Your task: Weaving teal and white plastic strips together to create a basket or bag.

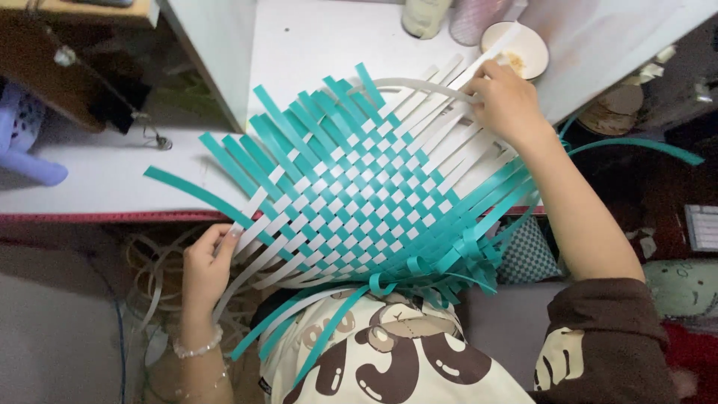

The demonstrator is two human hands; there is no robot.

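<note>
White table (314, 45) is carrying a light, springy teal-and-white woven mat (359, 202) you are pinching by loose strips: left hand (203, 265) closed at eight o'clock, right hand (507, 101) closed at one o'clock.

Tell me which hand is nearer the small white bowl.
Right. The right hand grips white strips just below the small white bowl; the left hand holds the woven mat at its opposite, lower-left corner.

A white tabletop (112, 179) with a red front edge fills the background, meeting a white upright panel (217, 45); below lies grey floor (52, 329) (possibly concrete, dimly lit).
</note>
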